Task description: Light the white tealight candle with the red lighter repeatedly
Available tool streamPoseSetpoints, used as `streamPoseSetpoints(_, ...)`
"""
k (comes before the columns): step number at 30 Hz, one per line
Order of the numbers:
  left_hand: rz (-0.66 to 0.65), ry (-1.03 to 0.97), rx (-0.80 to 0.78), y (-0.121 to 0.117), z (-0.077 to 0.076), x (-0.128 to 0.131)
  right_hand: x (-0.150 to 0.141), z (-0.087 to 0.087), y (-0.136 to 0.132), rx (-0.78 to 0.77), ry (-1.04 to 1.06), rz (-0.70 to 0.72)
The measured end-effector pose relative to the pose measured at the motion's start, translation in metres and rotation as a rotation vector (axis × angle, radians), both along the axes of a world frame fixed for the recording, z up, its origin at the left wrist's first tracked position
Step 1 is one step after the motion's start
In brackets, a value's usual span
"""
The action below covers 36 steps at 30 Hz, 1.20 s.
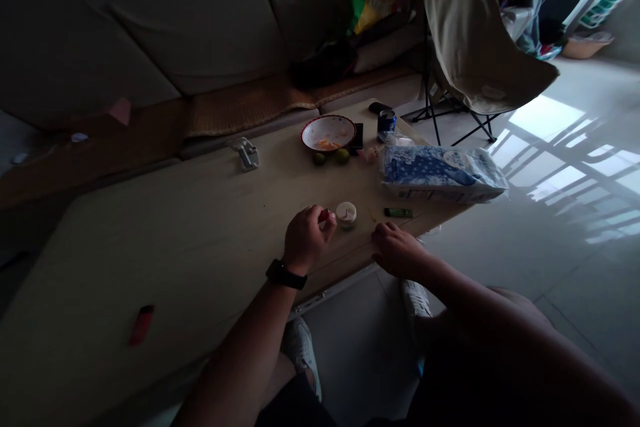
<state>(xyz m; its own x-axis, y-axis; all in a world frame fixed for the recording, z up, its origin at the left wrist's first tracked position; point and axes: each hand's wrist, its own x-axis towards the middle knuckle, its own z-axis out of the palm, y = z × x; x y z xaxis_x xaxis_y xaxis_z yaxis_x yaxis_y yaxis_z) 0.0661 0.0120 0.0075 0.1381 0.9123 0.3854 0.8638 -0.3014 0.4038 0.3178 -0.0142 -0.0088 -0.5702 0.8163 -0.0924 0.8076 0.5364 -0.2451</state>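
Note:
My left hand (306,237), with a black watch on its wrist, is curled over the table's near edge and pinches a small red thing (325,215) at its fingertips. Just to the right of it stands a small round white jar (347,214), its open top showing. My right hand (397,249) rests on the table edge with its fingers folded in; whether they hold anything is hidden. A small green lighter (399,212) lies just beyond my right hand.
On the long pale table (175,227) are a red-rimmed bowl (327,133) with orange food, two limes (330,157), a blue can (386,122), a blue-and-white plastic pack (440,173), a metal clip (246,153) and a red stick (141,324). Behind stand a sofa and a folding chair (475,47).

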Motion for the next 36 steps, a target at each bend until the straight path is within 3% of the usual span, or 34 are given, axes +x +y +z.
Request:
streamPoseSetpoints(10,-0.050,0.179,0.028,0.008,-0.002,0.010,-0.001,0.001,0.001,-0.017,-0.015,-0.015)
streamPoseSetpoints(36,-0.084,0.221,0.009,0.006,0.002,0.012,-0.001,-0.001,0.000,0.014,-0.034,-0.010)
